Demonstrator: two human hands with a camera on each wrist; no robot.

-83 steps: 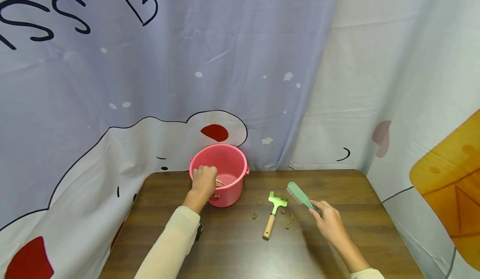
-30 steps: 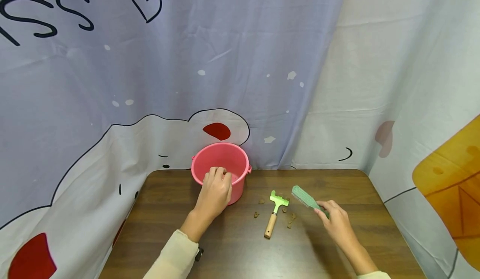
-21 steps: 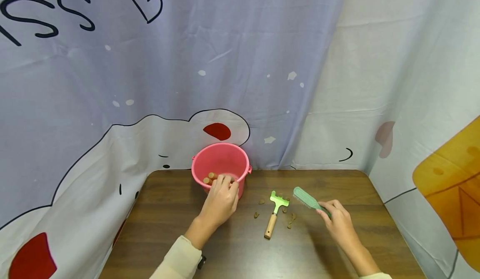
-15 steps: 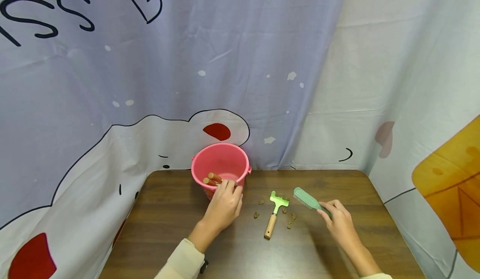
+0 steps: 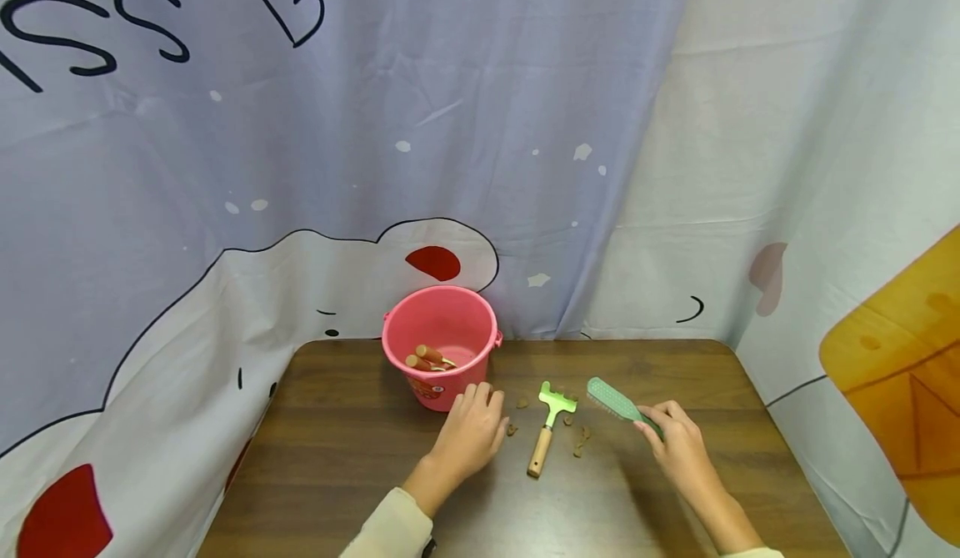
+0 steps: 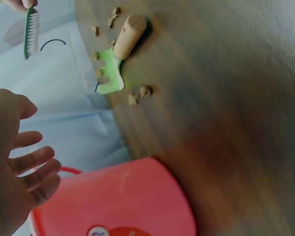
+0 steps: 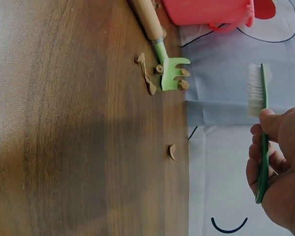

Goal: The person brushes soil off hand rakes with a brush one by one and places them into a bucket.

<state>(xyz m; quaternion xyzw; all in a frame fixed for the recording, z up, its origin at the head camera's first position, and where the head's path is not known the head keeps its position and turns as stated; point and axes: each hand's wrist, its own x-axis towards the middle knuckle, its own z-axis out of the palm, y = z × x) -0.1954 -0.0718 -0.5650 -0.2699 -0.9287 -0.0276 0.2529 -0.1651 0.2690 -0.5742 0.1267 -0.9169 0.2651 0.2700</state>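
Note:
My left hand [image 5: 468, 434] is in front of the pink bucket [image 5: 438, 387], its fingers loosely spread and holding nothing, as the left wrist view shows. Inside the bucket lean two tools with wooden handles [image 5: 429, 353]; their heads are mostly hidden. In my right hand [image 5: 677, 441] I grip a green brush [image 5: 613, 397] by its handle, raised over the right of the table; white bristles [image 7: 255, 91] show in the right wrist view. Between my hands lies a small rake [image 5: 547, 429] with a light green head and a wooden handle.
Several small brown crumbs [image 5: 581, 441] lie around the rake on the wooden table [image 5: 330, 458]. One curled brown piece [image 7: 172, 152] sits apart near the table's back edge. A printed curtain [image 5: 525, 166] hangs right behind the table and bucket.
My left hand has come out of the bucket and moved right and toward me, letting go of the two wooden-handled tools inside it. The right hand with the brush has shifted slightly right.

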